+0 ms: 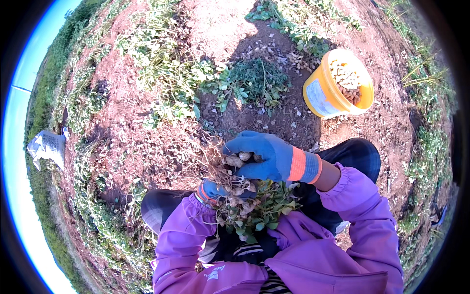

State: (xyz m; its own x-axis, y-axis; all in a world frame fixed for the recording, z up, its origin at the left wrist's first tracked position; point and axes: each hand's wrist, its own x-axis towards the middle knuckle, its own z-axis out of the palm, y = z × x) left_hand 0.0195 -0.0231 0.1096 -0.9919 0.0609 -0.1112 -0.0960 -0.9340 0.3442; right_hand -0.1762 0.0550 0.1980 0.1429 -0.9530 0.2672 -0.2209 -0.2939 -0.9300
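Over my lap is a peanut plant (267, 198), its leaves hanging toward me and its roots and pods turned up. My left hand (215, 190), in a blue glove with an orange cuff, is closed round the plant below the roots; pods hide part of its fingers. From the right my right hand (267, 156), gloved the same way, curls over several pale peanuts (241, 159) among the roots, thumb and fingers closed about them. Whether those pods are still attached cannot be made out.
A yellow bucket (313, 90) partly filled with peanuts stands on the soil ahead to the right. Pulled plants (257, 81) lie in front of me and along the left. A white sack (49, 148) sits at the far left.
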